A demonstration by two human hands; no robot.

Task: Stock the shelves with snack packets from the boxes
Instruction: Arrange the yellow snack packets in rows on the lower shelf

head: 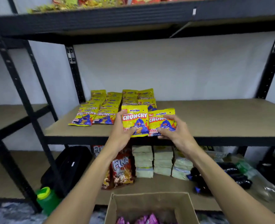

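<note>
My left hand [123, 131] grips a yellow Crunchy snack packet [136, 118] by its left edge, thumb on the front. Beside it my right hand [174, 128] pinches a second yellow Crunchy packet [159, 122], fingers over its top right and thumb at its lower edge. Both packets are held upright at the front edge of the middle shelf [214, 120]. Behind them several rows of the same yellow packets [99, 110] lie overlapped on the shelf's left part. An open cardboard box [149, 206] stands below, with pink packets [143, 219] inside.
The lower shelf holds red Fuka bags [122, 168], stacks of pale packets [154, 160], dark bottles [235, 173] and a black bag [70, 164]. A green jar [47, 199] sits by the black upright [28, 113]. The top shelf [133, 18] carries more snack bags.
</note>
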